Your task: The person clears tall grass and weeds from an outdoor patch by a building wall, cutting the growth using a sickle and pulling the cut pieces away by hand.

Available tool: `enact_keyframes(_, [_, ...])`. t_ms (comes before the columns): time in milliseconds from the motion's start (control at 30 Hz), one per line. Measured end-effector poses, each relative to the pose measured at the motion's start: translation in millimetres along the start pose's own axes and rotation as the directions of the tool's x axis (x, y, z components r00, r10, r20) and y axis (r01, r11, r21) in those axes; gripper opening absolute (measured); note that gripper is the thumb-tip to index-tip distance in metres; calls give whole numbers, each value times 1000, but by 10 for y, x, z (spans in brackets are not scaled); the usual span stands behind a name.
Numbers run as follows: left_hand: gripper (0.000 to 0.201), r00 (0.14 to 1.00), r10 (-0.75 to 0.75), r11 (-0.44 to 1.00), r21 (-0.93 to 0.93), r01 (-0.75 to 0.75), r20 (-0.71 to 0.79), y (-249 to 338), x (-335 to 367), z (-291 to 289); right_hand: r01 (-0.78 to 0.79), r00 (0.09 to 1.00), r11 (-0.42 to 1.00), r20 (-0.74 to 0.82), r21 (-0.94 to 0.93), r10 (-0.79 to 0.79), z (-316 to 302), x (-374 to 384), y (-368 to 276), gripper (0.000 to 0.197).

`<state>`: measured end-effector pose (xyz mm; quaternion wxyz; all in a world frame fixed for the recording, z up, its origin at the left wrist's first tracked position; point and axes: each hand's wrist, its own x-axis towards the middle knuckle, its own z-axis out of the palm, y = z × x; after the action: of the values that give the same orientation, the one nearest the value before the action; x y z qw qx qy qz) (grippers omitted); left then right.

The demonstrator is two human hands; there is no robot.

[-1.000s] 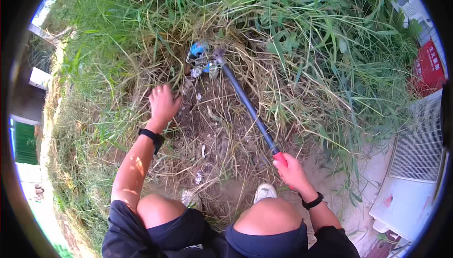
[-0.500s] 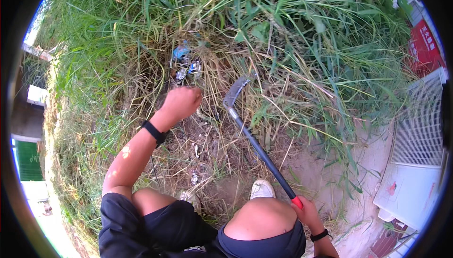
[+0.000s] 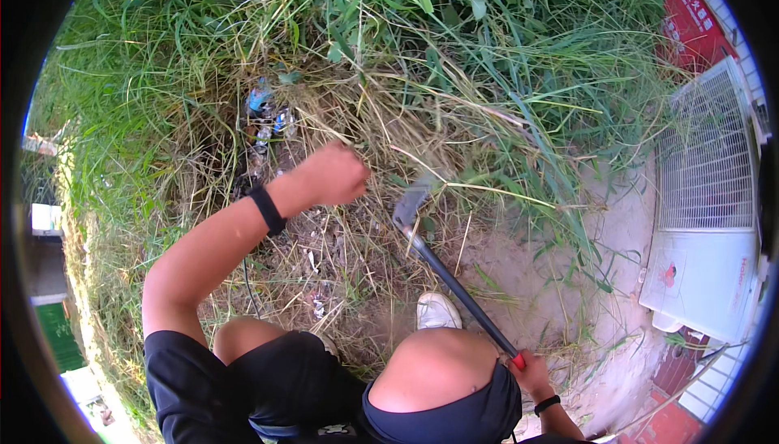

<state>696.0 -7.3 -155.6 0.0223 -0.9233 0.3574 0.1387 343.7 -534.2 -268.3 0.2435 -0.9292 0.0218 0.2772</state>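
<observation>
My right hand (image 3: pixel 531 375), low at the right beside my knee, grips a sickle (image 3: pixel 458 283) by its red handle end. Its long dark shaft slants up and left to a curved metal blade (image 3: pixel 412 202), which lies low over the cut stalks and is slightly blurred. My left hand (image 3: pixel 339 174) is closed in a fist, back upward, left of the blade and just above the dry grass (image 3: pixel 381 123). Whatever its fingers may hold is hidden. Beyond my left wrist, blue and silver litter (image 3: pixel 272 118) lies among the stems.
Tall green grass (image 3: pixel 503 46) fills the far side. A white outdoor air-conditioner unit (image 3: pixel 702 261) stands at the right, with a red box (image 3: pixel 696 30) behind it. Bare soil (image 3: pixel 519 273) with scattered straw lies before my white shoe (image 3: pixel 438 312). A thin dark cable (image 3: pixel 247 286) runs at the left.
My left fist has moved right, away from the litter and closer to the sickle. The blade has come a little nearer to me. The whole view has shifted somewhat.
</observation>
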Motion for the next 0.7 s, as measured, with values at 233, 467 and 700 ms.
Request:
enact_keyframes(233, [12,952,267,961,122,-250,-151,310,517,872,-158,984,984,-97,-87,149,151,-771,533,31])
enact_keyframes(467, [32,979,-36,981,194,-4,202,278,1545,379,-287,940,957,-178,44,290,267,-1123,415,36])
enact_keyframes(700, [73,953,-75,812,536,229,-294,-304,1627,-1027,-302,913,924,-209,233,351,388,-919,143,36])
